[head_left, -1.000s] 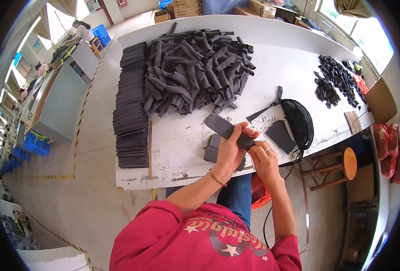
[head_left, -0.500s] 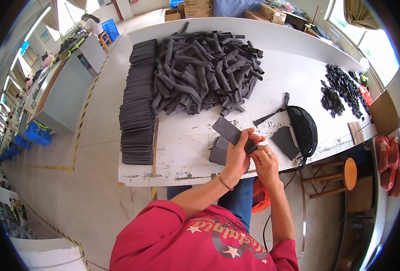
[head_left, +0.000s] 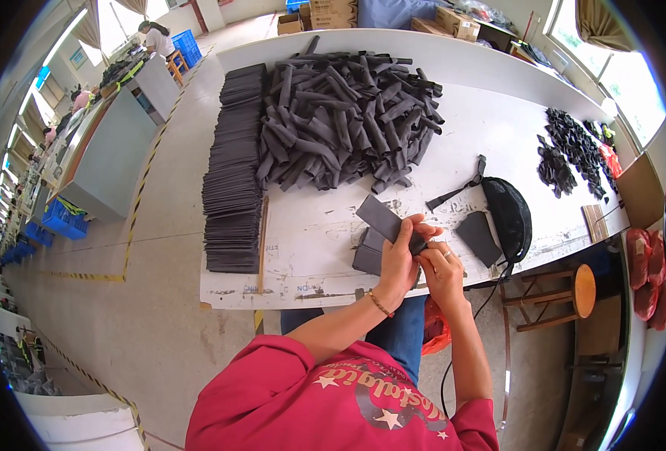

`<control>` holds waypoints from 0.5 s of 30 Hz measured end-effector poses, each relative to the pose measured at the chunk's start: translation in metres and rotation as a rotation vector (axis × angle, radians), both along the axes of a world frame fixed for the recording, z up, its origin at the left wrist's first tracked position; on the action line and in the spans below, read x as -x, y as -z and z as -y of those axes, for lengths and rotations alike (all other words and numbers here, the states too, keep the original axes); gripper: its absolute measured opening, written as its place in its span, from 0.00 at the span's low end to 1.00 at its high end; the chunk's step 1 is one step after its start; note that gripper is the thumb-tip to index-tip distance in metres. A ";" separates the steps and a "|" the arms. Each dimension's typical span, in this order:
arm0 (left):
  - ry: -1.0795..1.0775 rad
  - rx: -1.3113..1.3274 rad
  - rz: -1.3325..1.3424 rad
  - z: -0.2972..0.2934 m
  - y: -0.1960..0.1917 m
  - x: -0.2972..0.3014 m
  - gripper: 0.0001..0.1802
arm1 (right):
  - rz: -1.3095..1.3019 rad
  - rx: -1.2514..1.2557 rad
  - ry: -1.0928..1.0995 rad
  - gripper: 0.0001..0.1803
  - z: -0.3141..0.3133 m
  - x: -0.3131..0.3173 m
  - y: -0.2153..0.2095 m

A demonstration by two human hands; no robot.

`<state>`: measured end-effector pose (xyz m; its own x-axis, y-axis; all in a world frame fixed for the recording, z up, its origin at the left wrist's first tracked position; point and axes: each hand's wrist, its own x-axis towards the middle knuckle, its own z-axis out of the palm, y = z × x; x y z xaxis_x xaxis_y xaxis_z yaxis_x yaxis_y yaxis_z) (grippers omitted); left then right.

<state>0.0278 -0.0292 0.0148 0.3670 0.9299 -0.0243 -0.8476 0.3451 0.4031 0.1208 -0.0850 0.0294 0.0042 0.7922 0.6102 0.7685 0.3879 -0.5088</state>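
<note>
My left hand [head_left: 398, 263] grips one end of a flat dark grey rectangular piece [head_left: 380, 216], holding it tilted above the white table [head_left: 468, 120]. My right hand [head_left: 442, 272] pinches the same end of the piece from the right. Just below my hands a small stack of the same grey pieces [head_left: 369, 253] lies at the table's front edge. A single grey piece [head_left: 478, 237] lies to the right of my hands.
A large heap of rolled dark grey pieces [head_left: 344, 128] fills the table's middle. Long stacked rows of flat pieces [head_left: 234, 173] line the left edge beside a wooden stick [head_left: 262, 240]. A black pouch [head_left: 508, 214], small black parts [head_left: 566, 150] and a wooden stool [head_left: 566, 293] are on the right.
The grey piece stays in both hands; my fingers have shifted slightly along its end. The view has moved a little.
</note>
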 end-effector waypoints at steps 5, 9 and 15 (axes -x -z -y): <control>-0.005 -0.003 -0.005 -0.002 0.003 0.002 0.19 | -0.002 0.024 -0.011 0.07 -0.002 0.001 0.001; 0.027 0.034 -0.043 -0.008 0.005 0.007 0.19 | -0.107 0.133 0.065 0.06 0.001 0.007 0.002; -0.009 -0.040 -0.085 -0.025 -0.004 0.014 0.20 | -1.016 0.171 0.088 0.08 -0.014 0.037 0.014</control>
